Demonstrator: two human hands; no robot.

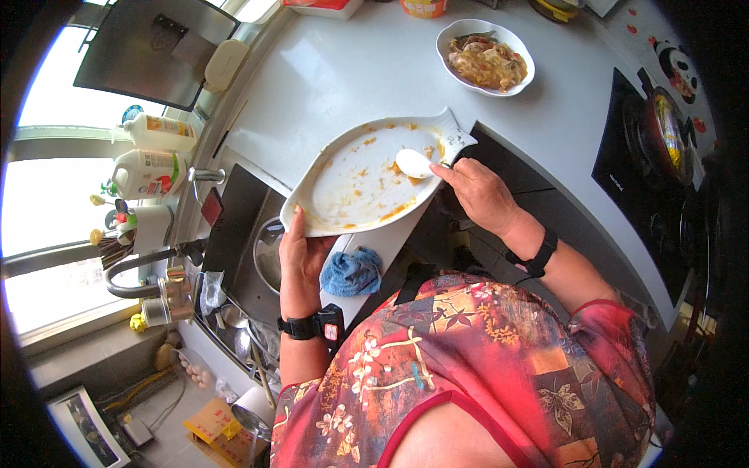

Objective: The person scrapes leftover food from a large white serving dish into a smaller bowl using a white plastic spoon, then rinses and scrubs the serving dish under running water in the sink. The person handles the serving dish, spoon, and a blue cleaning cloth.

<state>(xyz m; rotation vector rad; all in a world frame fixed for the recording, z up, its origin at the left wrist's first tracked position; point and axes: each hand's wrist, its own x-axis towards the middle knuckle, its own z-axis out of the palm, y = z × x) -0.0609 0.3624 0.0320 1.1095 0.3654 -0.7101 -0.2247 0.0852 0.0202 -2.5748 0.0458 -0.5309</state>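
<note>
A white fish-shaped plate [333, 187] is smeared with orange sauce and scraps of food. My left hand [304, 248] grips its narrow head end, thumb over the rim. In my right hand [483, 193] is a white spoon [413, 163], its bowl resting against the plate's surface near the tail; most of the handle is hidden by my fingers. Farther back on the counter stands a white scalloped bowl [443, 44] with cooked food in sauce [485, 64]. A blue cloth [351, 272] lies on the counter edge just below the plate.
At left is a dark sink [234, 216] holding a metal pan [269, 251], with a faucet [131, 275] over it. Large bottles [146, 174] line the window. A black cooktop [632, 158] with a pan [670, 134] sits at right. The counter's edge [544, 169] curves around me.
</note>
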